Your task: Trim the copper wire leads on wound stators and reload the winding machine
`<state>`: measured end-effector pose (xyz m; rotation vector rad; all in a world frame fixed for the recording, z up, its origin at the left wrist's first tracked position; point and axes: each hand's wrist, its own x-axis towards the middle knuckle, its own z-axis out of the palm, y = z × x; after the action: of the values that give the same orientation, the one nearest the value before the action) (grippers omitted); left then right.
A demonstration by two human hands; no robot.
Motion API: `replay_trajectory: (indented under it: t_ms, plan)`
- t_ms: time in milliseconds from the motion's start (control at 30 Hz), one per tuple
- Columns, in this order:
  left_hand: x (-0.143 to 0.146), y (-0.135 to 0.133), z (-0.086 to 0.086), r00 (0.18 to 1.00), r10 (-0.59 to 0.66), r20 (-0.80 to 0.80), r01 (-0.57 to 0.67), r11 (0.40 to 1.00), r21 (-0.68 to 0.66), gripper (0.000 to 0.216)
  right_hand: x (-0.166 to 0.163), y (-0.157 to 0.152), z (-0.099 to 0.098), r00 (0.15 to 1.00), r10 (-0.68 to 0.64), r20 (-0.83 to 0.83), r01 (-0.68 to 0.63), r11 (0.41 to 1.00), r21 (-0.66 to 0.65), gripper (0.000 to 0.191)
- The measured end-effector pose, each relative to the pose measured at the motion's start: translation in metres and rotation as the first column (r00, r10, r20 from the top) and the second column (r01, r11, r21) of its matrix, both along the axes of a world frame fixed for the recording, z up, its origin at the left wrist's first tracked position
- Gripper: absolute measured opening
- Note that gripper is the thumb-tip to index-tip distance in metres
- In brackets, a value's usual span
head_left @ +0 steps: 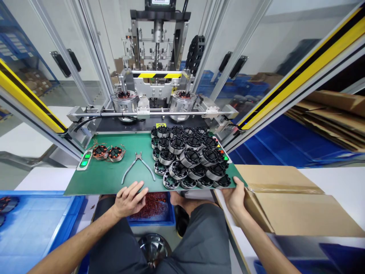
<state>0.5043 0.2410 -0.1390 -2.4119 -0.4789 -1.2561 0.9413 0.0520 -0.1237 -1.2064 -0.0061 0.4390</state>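
My left hand [129,198] rests at the near edge of the green work mat [114,177], fingers spread and flat, holding nothing. Just beyond its fingertips lie grey-handled cutting pliers [138,166]. My right hand [235,195] curls over the mat's near right corner, next to a cardboard box [288,203]. A dense pile of several black and silver ring-shaped stator housings [189,156] covers the mat's right half. Two copper-wound stators [108,152] lie at the mat's left.
A press machine [155,82] with two round fixtures stands behind the mat. A green button box [84,160] sits at the left edge. A blue bin of reddish scraps [154,207] is under the mat's edge. A blue tray [31,224] lies far left.
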Motion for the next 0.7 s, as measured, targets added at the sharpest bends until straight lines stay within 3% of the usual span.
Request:
replay_trajectory:
  t_ms: [200, 400, 700]
  plan:
    - [0.0003, -0.0004, 0.0014, 1.000, 0.011, -0.007, -0.011, 1.000, 0.006, 0.049, -0.0019, 0.0012, 0.0020, 1.000, 0.003, 0.000, -0.003, 1.000, 0.018, 0.050]
    - [0.0014, -0.0012, 0.0044, 1.000, 0.020, -0.009, -0.019, 1.000, 0.014, 0.034, -0.0022, 0.0018, 0.0027, 1.000, 0.011, -0.002, -0.011, 1.000, 0.020, 0.050]
    - [0.0025, -0.0004, 0.0054, 1.000, -0.001, 0.008, 0.001, 1.000, 0.011, 0.036, 0.0013, -0.0006, -0.0033, 1.000, 0.007, -0.001, -0.007, 1.000, 0.024, 0.054]
